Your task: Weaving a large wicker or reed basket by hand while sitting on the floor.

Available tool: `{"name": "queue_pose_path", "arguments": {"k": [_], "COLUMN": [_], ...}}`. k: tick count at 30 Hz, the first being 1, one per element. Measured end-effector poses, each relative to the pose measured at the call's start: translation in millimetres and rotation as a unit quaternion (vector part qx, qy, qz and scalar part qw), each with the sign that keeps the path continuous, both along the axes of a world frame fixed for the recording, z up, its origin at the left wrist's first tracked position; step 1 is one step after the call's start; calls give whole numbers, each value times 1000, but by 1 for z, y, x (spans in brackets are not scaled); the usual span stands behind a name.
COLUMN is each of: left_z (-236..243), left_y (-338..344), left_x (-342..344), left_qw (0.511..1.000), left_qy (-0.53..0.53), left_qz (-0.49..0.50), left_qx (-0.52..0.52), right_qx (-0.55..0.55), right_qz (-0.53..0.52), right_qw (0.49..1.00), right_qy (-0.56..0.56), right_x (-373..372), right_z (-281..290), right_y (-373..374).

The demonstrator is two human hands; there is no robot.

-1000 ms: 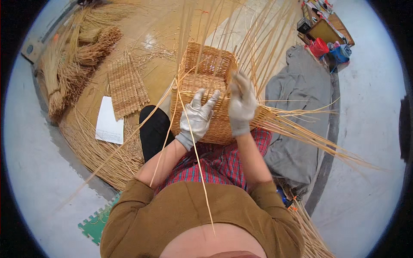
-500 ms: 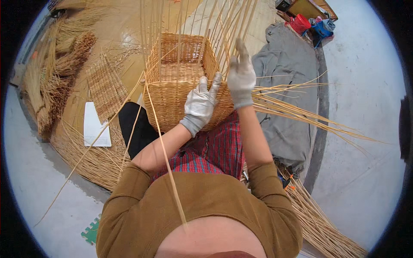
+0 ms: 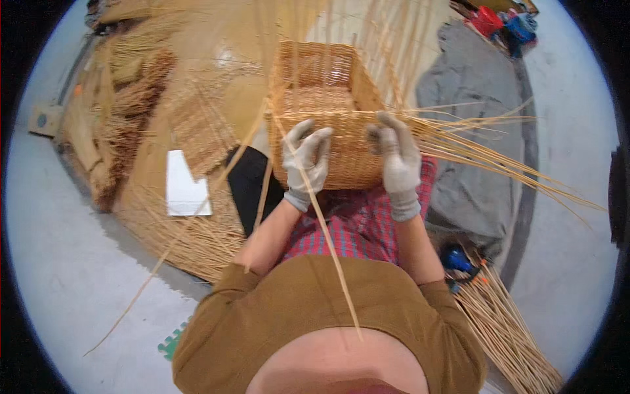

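An unfinished wicker basket (image 3: 344,154) rests on my lap, tipped so its inside shows. Long pale stakes rise from its rim, blurred by motion. My left hand (image 3: 306,164), in a white glove with grey fingertips, is at the near wall with fingers bent and spread. A loose willow strand (image 3: 331,243) passes in front of that hand from the basket's left corner towards my chest. Beside the near right corner is my gloved right hand (image 3: 400,161), its fingers bent towards the wall and apart, with nothing visible between them. Several thin rods (image 3: 499,161) stick out rightwards from that corner.
A flat woven panel (image 3: 202,134) and a white sheet (image 3: 185,184) lie at left, near bundled straw (image 3: 128,125). Grey cloth (image 3: 469,144) covers the floor at right. More rods (image 3: 505,328) lie low right; red and blue items (image 3: 485,21) stand far right.
The whole view has shifted, with the basket now further right. My right hand has come down from among the stakes to the near right corner. My left hand has moved left along the near wall.
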State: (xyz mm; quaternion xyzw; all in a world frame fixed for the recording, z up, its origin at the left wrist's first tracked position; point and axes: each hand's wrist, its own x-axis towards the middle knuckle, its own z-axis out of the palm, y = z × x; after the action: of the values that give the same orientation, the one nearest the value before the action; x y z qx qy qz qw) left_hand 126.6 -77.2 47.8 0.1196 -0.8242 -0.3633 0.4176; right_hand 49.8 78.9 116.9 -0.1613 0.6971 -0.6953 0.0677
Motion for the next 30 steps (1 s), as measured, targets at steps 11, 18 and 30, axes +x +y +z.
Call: {"name": "queue_pose_path", "arguments": {"k": [11,18,30], "left_z": [-49,-16,-6], "left_y": [-88,-99,-133], "left_x": [29,29,28], "left_qw": [997,990,988], "left_qy": [41,37,-46], "left_qz": [1,-24,-1], "left_qx": [58,133,-149], "right_qx": [-128,-277,-301], "right_qz": [169,87,96], "right_qw": [908,951,925], "right_qy": [-362,-106,209], "right_x": [-72,-40,-16], "right_z": [-28,-15,10], "right_y": [-221,-213,-165]}}
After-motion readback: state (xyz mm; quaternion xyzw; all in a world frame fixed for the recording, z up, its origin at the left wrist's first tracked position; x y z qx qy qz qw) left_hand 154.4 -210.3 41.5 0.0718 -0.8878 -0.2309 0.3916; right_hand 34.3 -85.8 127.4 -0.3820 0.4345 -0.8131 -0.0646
